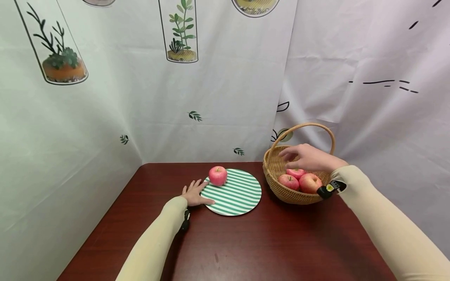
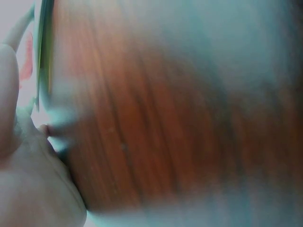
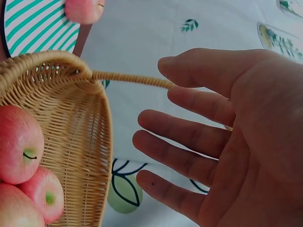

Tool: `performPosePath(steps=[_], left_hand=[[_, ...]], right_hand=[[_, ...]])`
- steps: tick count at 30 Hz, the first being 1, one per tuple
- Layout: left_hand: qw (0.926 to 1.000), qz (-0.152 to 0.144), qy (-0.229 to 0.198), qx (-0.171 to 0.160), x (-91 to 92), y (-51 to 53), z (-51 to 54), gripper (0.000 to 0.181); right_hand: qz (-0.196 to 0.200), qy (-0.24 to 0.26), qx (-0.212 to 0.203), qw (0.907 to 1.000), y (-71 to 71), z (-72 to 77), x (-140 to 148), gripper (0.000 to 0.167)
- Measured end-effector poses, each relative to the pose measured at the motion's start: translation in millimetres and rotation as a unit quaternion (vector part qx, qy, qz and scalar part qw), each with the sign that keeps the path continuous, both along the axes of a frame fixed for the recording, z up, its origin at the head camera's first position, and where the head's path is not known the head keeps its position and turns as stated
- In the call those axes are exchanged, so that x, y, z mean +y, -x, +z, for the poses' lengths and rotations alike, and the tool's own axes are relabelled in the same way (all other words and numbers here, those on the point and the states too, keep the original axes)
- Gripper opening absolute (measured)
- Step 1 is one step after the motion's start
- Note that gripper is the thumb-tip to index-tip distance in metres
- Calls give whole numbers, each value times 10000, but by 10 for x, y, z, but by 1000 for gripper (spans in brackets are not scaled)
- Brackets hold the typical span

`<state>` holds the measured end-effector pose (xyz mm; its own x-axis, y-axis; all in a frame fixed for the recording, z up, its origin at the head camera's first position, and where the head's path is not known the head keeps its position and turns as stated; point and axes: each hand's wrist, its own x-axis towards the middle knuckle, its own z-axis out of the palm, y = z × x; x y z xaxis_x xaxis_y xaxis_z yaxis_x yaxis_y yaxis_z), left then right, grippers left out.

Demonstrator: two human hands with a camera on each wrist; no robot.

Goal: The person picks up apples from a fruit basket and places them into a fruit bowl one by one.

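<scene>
My left hand (image 1: 194,194) lies at the left edge of a round green-and-white striped board (image 1: 239,195), fingers spread and thumb over its rim. One red apple (image 1: 218,176) sits on the board's upper left, just beyond those fingertips. Over a wicker basket (image 1: 293,198) hovers my right hand (image 1: 311,158), its fingers apart and loosely bent, with nothing in them. Below that hand three apples (image 1: 310,183) rest in the basket. In the right wrist view the palm (image 3: 265,123) shows bare, away from the apples (image 3: 19,146). The left wrist view is blurred.
The basket's tall arched handle (image 1: 309,125) rises behind the right hand. A dark red-brown table (image 1: 225,242) carries everything. A white printed curtain (image 1: 218,86) hangs at the table's back edge and along the left side.
</scene>
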<state>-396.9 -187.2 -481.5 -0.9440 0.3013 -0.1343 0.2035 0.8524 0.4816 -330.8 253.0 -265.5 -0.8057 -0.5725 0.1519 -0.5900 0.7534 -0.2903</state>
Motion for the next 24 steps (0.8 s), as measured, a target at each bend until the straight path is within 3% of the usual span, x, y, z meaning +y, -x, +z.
performPosePath(steps=[9,24], left_hand=[[10000,16,-41,13,7,-14,15,115],[10000,-25,-28,-2,6,-45,49,114]], right_hand=[[-218,517,-282,9980,126,2,144,37],[-580,988,-785,9903,373,-174,329,41]])
